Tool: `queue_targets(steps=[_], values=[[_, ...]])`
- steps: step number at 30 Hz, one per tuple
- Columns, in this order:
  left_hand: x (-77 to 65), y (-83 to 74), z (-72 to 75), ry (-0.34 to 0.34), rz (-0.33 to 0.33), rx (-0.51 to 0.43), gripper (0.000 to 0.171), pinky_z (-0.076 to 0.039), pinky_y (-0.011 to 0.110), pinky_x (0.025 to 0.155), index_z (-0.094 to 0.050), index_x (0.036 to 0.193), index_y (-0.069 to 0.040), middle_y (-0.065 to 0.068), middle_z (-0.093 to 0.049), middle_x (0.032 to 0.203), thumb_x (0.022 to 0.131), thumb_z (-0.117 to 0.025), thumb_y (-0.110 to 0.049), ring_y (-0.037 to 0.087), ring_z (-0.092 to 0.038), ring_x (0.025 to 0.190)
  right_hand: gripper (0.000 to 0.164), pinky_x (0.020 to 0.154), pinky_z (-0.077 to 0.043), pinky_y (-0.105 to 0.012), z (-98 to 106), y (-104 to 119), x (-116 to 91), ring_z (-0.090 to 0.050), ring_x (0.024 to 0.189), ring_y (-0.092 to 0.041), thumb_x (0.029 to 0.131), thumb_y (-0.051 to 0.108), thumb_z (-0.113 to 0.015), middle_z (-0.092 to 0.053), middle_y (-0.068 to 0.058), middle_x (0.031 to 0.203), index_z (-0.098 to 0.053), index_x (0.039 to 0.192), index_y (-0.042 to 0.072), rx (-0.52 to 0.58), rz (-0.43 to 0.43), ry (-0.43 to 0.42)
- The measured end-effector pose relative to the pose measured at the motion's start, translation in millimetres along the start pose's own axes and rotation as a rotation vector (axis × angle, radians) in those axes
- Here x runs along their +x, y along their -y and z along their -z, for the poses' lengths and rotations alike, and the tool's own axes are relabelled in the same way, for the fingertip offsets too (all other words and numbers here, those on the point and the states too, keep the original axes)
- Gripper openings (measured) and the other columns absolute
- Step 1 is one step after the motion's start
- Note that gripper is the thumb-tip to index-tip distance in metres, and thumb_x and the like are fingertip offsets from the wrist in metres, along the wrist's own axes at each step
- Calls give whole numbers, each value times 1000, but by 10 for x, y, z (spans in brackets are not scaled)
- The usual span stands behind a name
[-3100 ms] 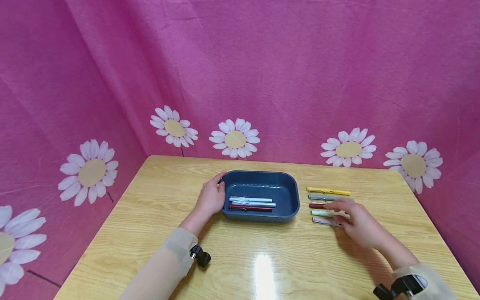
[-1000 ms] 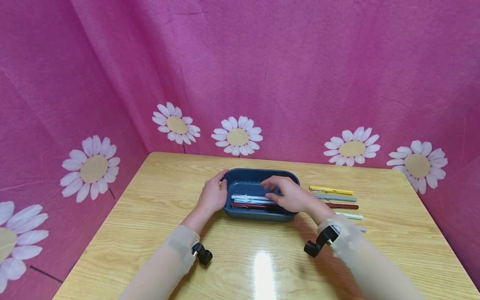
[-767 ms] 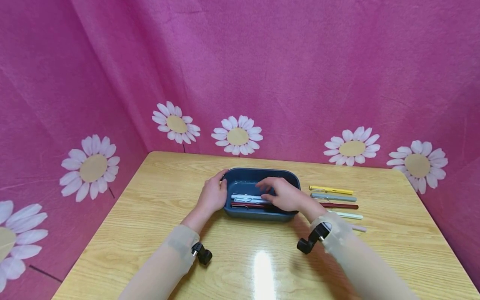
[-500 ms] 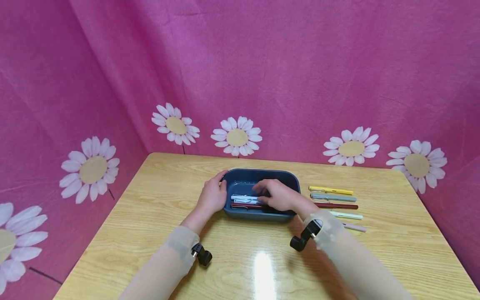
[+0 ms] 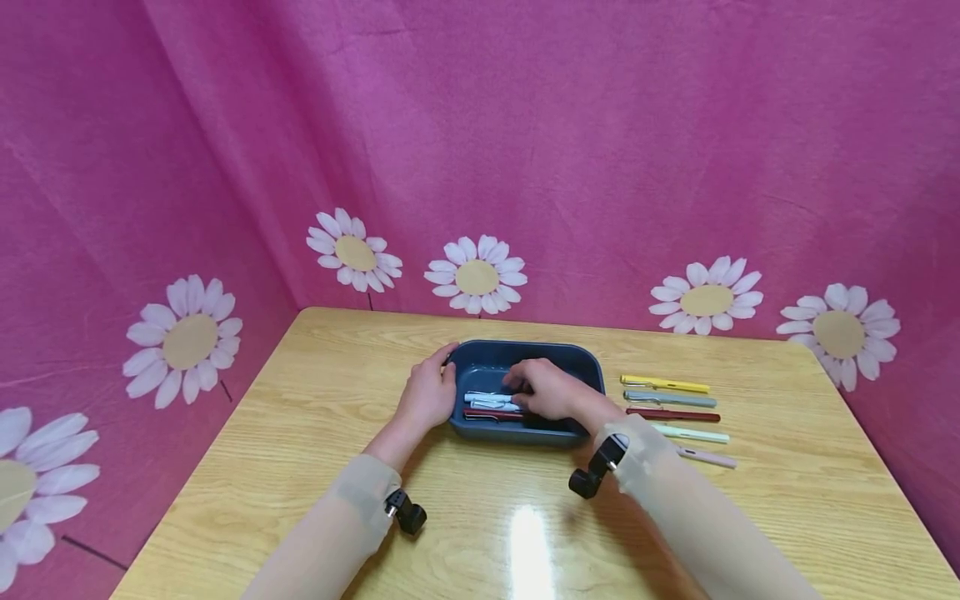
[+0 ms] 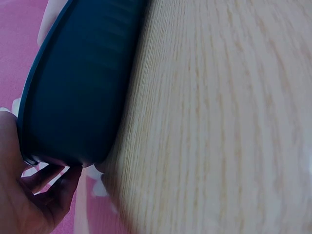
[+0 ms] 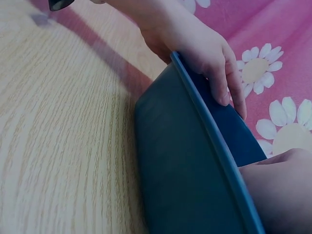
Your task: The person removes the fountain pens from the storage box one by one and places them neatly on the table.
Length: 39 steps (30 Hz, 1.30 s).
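Note:
At the left end of the dark blue box (image 5: 495,431), my left hand (image 5: 427,397) grips the rim; in the left wrist view its fingers (image 6: 66,187) bend against the end wall. My right hand (image 5: 547,390) reaches inside, fingers bent over the right ends of two pale blue pens (image 5: 483,397). A dark red pen (image 5: 491,414) lies in front of those, also in the box. Whether the fingertips pinch a pen is not visible. The box wall hides part of my right hand (image 7: 285,190) in the right wrist view.
Right of the box, a column of pens lies on the wooden table (image 5: 450,533): yellow (image 5: 665,384), grey-blue (image 5: 671,399), dark red (image 5: 678,415), pale green (image 5: 693,434) and lilac (image 5: 707,457). A pink curtain (image 5: 570,167) with daisies stands behind the table.
My right hand has left the dark red pen in the column at the right and moved left into the box, onto the pale blue pens. The left hand stays on the rim.

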<state>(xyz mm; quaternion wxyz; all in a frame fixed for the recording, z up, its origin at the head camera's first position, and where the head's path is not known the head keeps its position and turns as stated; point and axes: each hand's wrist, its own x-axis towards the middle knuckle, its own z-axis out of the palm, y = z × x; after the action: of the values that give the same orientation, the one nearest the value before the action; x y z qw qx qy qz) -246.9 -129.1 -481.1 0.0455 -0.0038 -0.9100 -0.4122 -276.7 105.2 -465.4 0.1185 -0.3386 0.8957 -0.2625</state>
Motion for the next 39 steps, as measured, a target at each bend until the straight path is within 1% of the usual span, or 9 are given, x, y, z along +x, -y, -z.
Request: queue_targets(steps=[7, 12, 16, 23, 27, 31, 34, 39], values=[[-14, -34, 11, -2, -10, -1, 43, -45, 53, 112, -55, 155, -14, 17, -62, 146, 113, -47, -17, 35, -58, 135, 26, 93, -58, -42, 10, 15, 36, -68, 101, -21, 96, -1, -74, -73, -10, 108, -74, 122, -2, -15, 6, -7], [-18, -45, 10, -7, -13, -3, 43, -45, 53, 112, -56, 155, -14, 17, -63, 144, 113, -48, -17, 35, -58, 135, 22, 91, -57, -40, -18, -7, 62, -66, 97, -18, 95, -6, -71, -72, -7, 103, -76, 115, 0, -47, 23, -11], [-21, -53, 7, -2, -14, -14, 43, -45, 54, 112, -55, 155, -13, 17, -63, 145, 113, -48, -17, 35, -57, 135, 25, 91, -57, -39, -33, -14, 60, -65, 96, -16, 92, -12, -68, -70, -6, 103, -77, 112, 1, -56, 12, -9], [-13, -30, -13, -1, -18, -15, 43, -46, 52, 112, -55, 155, -13, 17, -63, 145, 113, -48, -16, 34, -58, 134, 31, 90, -58, -37, 16, 14, 6, -64, 97, -18, 91, -16, -65, -66, -8, 106, -75, 115, 0, -35, -26, -15], [-13, -11, -24, 3, -17, -14, 44, -46, 52, 112, -55, 156, -13, 17, -62, 145, 113, -48, -17, 34, -58, 135, 33, 93, -58, -38, 42, 25, -27, -64, 98, -19, 91, -17, -64, -67, -8, 107, -74, 118, 0, -49, -17, -35], [-12, 4, -37, 14, -10, -17, 44, -45, 53, 112, -54, 157, -13, 17, -62, 147, 113, -47, -18, 34, -57, 136, 36, 96, -57, -40, 87, 48, -79, -64, 100, -18, 91, -18, -63, -70, -9, 110, -73, 120, 0, -24, -25, -39], [-11, -5, -19, 13, -9, -11, 44, -46, 54, 111, -53, 157, -14, 17, -62, 146, 113, -47, -18, 35, -58, 135, 40, 98, -57, -41, 142, 78, -116, -66, 104, -19, 90, -20, -60, -71, -10, 115, -73, 123, 0, 2, -24, -45], [-13, -11, 24, 9, -13, -3, 44, -46, 55, 110, -54, 156, -13, 18, -62, 145, 113, -48, -17, 37, -58, 134, 42, 99, -56, -41, 220, 110, -172, -67, 111, -21, 91, -21, -58, -71, -11, 118, -72, 124, -1, 6, 8, -78]])
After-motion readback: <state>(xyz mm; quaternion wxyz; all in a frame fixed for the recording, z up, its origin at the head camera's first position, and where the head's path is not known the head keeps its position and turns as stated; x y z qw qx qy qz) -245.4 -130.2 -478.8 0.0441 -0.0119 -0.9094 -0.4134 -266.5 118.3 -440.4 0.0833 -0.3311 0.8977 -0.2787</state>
